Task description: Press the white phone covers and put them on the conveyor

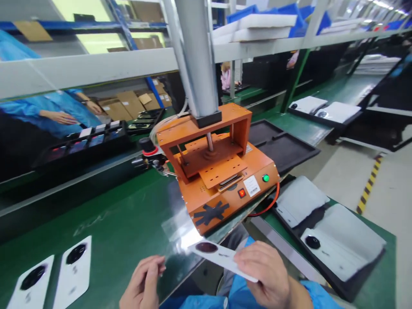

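Observation:
My right hand (265, 274) grips a white phone back cover (225, 260) by one end, thumb below and fingers on top. A round dark camera ring (206, 247) is at the cover's far end. It is held tilted above the front edge of the bench. To its left, my left hand (143, 281) is loosely curled, with no object showing in it. Just beyond both hands stands an orange press machine (225, 171) with a lit green button (265, 177). Two more white phone back covers (73, 272) (32, 283) lie on the green bench at left.
At right, a black tray (289, 231) holds white covers under thin sheets. Another black tray (286, 150) sits behind the press. A red hose (273, 201) loops from its side. Across the bench, a person in blue sleeves (48, 107) works near a rack of phones (96, 137).

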`<action>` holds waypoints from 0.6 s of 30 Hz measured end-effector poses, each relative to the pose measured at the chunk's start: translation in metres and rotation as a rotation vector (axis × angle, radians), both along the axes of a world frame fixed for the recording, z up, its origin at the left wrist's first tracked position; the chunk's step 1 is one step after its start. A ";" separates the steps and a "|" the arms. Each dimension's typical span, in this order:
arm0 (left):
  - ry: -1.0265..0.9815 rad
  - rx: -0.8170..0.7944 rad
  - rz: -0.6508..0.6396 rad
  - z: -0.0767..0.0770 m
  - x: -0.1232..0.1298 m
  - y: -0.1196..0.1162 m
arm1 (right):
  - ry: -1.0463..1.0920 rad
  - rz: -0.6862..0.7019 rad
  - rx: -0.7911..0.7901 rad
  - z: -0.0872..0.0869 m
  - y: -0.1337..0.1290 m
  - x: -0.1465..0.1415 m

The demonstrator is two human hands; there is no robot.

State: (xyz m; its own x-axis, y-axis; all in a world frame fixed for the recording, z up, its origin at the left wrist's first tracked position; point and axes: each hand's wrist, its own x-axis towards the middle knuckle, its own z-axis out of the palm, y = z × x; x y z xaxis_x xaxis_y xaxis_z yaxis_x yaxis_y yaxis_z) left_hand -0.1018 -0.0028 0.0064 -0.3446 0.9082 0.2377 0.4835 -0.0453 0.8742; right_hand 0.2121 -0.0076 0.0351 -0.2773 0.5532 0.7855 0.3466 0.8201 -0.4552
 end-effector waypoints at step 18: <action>-0.720 -0.398 -0.636 0.108 0.144 0.156 | -0.284 -0.576 0.341 0.009 0.009 0.075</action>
